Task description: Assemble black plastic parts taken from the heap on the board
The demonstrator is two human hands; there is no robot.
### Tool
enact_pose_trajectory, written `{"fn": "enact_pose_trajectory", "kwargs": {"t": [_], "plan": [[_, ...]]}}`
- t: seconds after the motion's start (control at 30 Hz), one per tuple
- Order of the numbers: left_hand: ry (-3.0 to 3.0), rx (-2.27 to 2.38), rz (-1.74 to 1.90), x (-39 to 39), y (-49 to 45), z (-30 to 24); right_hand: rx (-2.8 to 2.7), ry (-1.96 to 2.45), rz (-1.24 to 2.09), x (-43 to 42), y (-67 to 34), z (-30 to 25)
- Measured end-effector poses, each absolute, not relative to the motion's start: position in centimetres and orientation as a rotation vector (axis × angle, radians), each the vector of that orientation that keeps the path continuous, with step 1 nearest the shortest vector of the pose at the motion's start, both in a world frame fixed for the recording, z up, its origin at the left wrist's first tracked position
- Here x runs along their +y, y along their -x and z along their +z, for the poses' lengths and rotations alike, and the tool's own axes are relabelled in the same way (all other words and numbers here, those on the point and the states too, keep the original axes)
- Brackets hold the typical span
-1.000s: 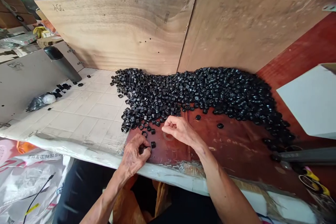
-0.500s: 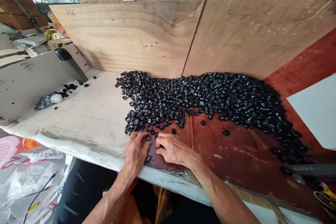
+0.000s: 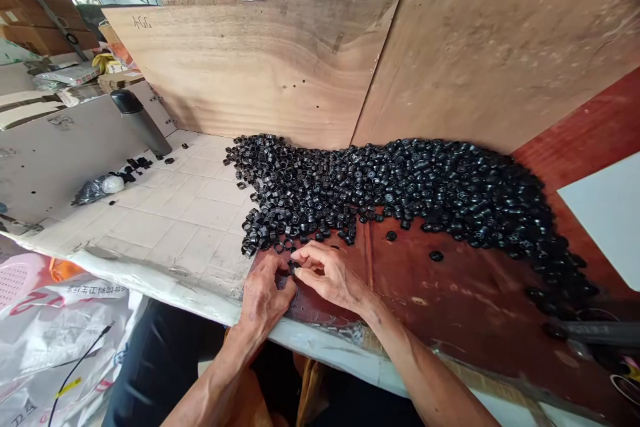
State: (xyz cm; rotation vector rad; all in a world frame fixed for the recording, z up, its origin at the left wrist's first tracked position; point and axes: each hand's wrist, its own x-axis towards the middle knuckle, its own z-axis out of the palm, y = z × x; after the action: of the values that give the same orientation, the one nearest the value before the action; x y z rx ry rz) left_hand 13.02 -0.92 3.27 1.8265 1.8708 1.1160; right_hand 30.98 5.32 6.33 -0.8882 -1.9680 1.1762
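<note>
Low over the reddish-brown board point(image 3: 400, 280), both hands meet at a small black plastic part point(image 3: 293, 267), partly covered by fingertips. My left hand point(image 3: 265, 292) is curled, with thumb and fingers closed around the part from the left. From the right, my right hand point(image 3: 327, 273) pinches at the same spot between thumb and forefinger. Just beyond the fingers lie loose black rings point(image 3: 279, 247). Behind them spreads a long heap of small black caps and rings point(image 3: 380, 180), with open rings at the left and rounder caps at the right.
A wooden panel point(image 3: 260, 67) stands along the back. To the left, a dark thermos-like cylinder point(image 3: 143, 123) and a clear bag of black pieces point(image 3: 93, 190) rest on pale tiles point(image 3: 173, 200). A white sheet point(image 3: 607, 213) lies at the right. The white table edge point(image 3: 175, 297) runs in front.
My hands have drawn together around the small part. The ring that lay flat by the left fingers and the round piece under the left thumb no longer show. The view has shifted slightly.
</note>
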Motion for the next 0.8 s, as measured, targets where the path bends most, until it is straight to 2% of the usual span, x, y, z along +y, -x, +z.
{"fn": "enact_pose_trajectory", "kwargs": {"t": [0.17,0.33,0.57,0.8], "plan": [[-1.516,1.679,1.25,-1.3,-13.0,2.6,-2.003,0.911,1.092,5.2,-30.9,6.9],[-1.254,1.402,1.351,-1.3,-13.0,2.4,-1.97,0.928,1.185,5.2,-31.1,7.0],[-1.38,1.363,1.334,-1.6,-12.0,1.8,-1.933,0.92,1.197,5.2,-30.9,6.3],[-1.418,1.347,1.444,-1.5,-11.8,1.7,-2.083,0.827,1.069,5.0,-30.9,5.7]]}}
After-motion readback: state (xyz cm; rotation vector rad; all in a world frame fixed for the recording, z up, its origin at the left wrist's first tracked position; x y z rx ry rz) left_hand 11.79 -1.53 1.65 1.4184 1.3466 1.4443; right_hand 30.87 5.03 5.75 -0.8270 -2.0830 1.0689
